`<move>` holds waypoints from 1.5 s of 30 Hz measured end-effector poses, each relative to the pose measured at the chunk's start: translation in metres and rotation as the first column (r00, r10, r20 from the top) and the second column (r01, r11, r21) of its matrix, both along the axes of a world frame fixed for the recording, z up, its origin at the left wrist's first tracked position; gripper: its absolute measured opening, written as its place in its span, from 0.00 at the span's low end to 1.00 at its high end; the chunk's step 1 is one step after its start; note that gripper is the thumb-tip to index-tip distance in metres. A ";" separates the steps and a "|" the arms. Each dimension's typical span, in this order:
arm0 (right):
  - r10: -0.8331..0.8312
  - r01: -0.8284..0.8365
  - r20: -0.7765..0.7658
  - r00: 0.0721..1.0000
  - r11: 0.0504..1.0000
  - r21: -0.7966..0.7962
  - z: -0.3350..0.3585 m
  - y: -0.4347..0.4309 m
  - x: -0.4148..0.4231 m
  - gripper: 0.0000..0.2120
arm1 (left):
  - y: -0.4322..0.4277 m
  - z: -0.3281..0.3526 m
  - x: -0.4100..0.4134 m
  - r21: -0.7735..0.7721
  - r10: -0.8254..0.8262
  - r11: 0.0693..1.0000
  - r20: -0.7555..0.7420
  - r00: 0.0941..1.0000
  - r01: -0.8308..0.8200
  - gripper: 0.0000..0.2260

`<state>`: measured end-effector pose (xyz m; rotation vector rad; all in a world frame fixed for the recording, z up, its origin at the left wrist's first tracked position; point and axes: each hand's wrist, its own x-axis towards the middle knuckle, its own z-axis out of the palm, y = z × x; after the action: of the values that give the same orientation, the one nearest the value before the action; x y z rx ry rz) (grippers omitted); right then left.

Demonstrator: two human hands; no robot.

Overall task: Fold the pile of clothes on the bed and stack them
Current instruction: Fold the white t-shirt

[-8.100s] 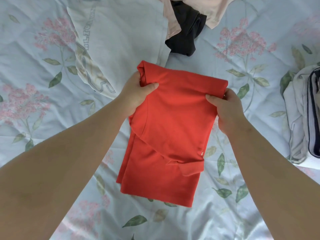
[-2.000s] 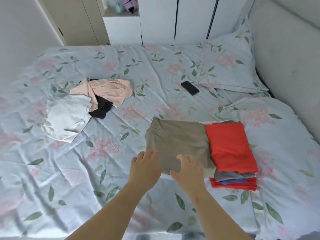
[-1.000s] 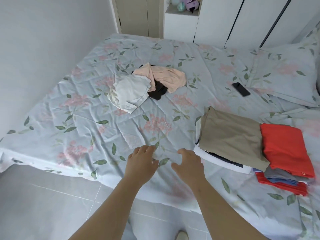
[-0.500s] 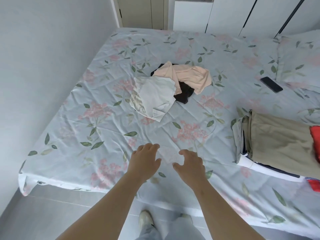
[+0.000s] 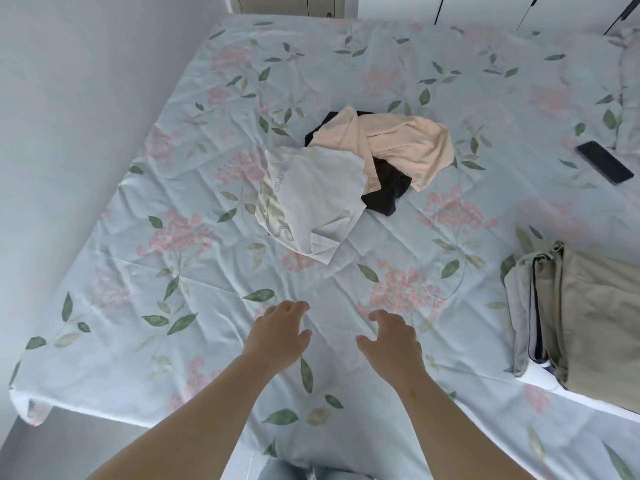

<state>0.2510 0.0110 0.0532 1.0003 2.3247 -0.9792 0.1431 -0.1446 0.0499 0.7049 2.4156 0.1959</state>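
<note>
white, peach, black clothes (image 5: 360,168) heaped mid-bed, unfolded.

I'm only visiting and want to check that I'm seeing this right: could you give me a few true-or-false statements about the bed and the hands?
1. The left hand and right hand hold nothing. True.
2. The peach garment is neatly folded. False: it lies crumpled, partly over a black garment.
3. A black phone lies on the bed sheet. True.
4. The folded stack has something white on top. False: a khaki garment tops it.
</note>
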 end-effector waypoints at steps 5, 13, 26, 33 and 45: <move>-0.024 0.024 0.056 0.998 1.000 -0.006 -0.025 0.015 -0.032 0.22 | 0.019 -0.032 -0.044 -0.037 0.001 0.999 0.064 0.998 0.002 0.21; -0.168 0.172 0.067 0.984 0.983 -0.058 -0.077 0.028 -0.086 0.22 | 0.065 -0.089 -0.128 -0.026 -0.023 0.999 0.058 0.998 0.024 0.19; -0.295 0.304 0.095 0.951 0.946 -0.111 -0.125 0.040 -0.077 0.22 | 0.122 -0.173 -0.172 0.035 0.122 0.992 -0.009 0.993 -0.121 0.16; -0.274 0.278 0.049 0.960 0.949 -0.146 -0.087 0.031 -0.070 0.20 | 0.087 -0.100 -0.164 0.337 0.236 0.912 0.035 0.971 -0.234 0.06; -0.190 0.161 -0.251 0.949 0.978 -0.132 0.062 -0.003 -0.065 0.21 | 0.020 0.143 -0.121 0.806 0.417 0.486 0.126 0.900 -0.337 0.08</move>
<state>0.1856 0.0076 0.1155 1.1054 2.3884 -1.3698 0.0224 -0.1250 0.1929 0.5120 2.4540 1.5974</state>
